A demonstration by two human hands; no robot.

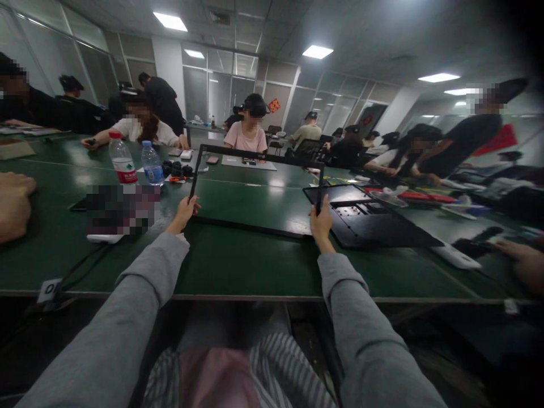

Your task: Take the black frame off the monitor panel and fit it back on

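Observation:
Between my two hands stands a thin black rectangular frame (pixel 255 226), like a monitor bezel, tilted up over the green table (pixel 255 272). Through its hollow middle the tabletop shows. My left hand (pixel 185 213) is closed round its left side, near the lower corner. On the opposite side my right hand (pixel 322 222) grips the right edge, thumb pointing up. Just right of that hand lie a dark flat panel (pixel 340 194) and a larger black back cover (pixel 378 226) with small fittings on it.
Two water bottles, one red-capped (pixel 123 161) and one blue-capped (pixel 152 164), stand at the left. A white power strip (pixel 459 256) lies at the right. Another person's hand (pixel 15 205) rests at the left edge. Across the table a person in pink (pixel 247 136) sits.

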